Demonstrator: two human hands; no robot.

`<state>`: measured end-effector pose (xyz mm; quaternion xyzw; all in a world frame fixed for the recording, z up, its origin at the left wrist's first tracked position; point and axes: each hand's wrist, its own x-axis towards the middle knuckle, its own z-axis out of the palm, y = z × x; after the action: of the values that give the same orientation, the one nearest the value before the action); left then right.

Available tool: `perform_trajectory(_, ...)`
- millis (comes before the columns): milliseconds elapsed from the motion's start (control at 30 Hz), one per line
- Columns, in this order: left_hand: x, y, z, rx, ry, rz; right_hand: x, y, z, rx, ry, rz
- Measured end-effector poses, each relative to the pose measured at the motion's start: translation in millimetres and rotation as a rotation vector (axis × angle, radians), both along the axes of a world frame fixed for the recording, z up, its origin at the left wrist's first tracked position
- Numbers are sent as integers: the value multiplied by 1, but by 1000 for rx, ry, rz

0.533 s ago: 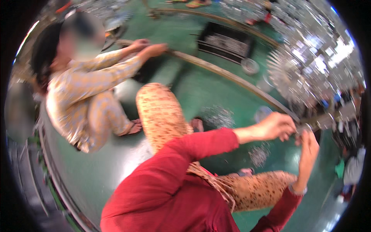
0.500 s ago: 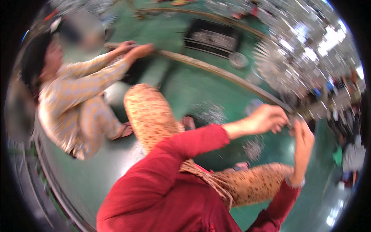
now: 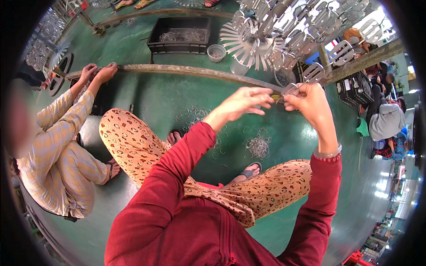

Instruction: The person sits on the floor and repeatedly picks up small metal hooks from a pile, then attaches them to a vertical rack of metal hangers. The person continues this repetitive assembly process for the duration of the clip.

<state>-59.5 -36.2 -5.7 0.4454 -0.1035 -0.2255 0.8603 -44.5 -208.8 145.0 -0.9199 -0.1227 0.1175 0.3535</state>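
My right hand (image 3: 307, 101) is closed, thumb and fingers pinching a shiny metal piece (image 3: 289, 90) that looks like part of a slotted turner. Just behind that hand is a slotted metal turner head (image 3: 313, 72); whether it joins the pinched piece is hidden. To the left, my left hand (image 3: 245, 103) is raised with its fingers stretched and apart, nothing visible in them. Both hands are close to a long wooden bar (image 3: 199, 72). A fan-like ring of metal utensils (image 3: 248, 42) stands beyond them, beside many hanging slotted turners (image 3: 341, 53).
Small bent metal hooks lie in a pile (image 3: 258, 145) and a loose scatter (image 3: 193, 116) on the green floor. Across the bar sit a black crate (image 3: 177, 46) of metal pieces and a white tub (image 3: 216, 53). A co-worker (image 3: 66, 133) squats at left; others sit far right.
The view has swung to the right and sharpened. My left hand has drawn away from my right hand, its fingers spreading. The right hand keeps its pinch near the bar.
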Motion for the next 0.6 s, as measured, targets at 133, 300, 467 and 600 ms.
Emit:
perform_trajectory(133, 33, 44, -20, -128, 187, 128, 22, 19, -17, 110, 7, -39)
perform_trajectory(300, 69, 65, -5, -184, 221, 79, 33, 46, -16, 73, -109, -117)
perform_trajectory(467, 81, 55, 10, -99, 181, 31, 40, 52, -17, 41, -159, -156)
perform_trajectory(600, 89, 55, 17, -32, 234, 69, 37, 59, -7, -20, -183, -179)
